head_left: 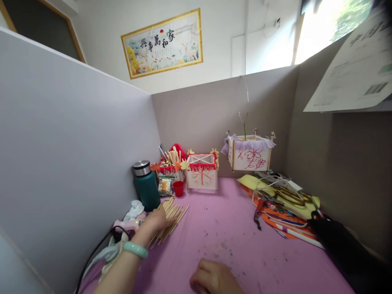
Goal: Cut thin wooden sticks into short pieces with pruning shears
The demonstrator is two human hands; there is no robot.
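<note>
My left hand (157,219), with a pale green bangle (135,249) on its wrist, lies over a loose pile of thin wooden sticks (175,218) on the left of the table. Its fingers are bent down around some of the sticks; their tips are partly hidden. At the front middle, my right hand (213,278) rests on the pink tabletop (196,237) with curled fingers. Whatever may be inside that hand is hidden. Behind the sticks stand a dark green bottle (147,190), a small red cup (178,189) and a snack packet (165,186).
Fringed lantern-like boxes (202,177) stand at the back; a purple-fringed one (251,156) is at the right. Craft sheets and cords (284,200) and a black pouch (343,249) crowd the right side. Cloths and a cable (92,255) lie left. Grey partitions (196,118) enclose the table.
</note>
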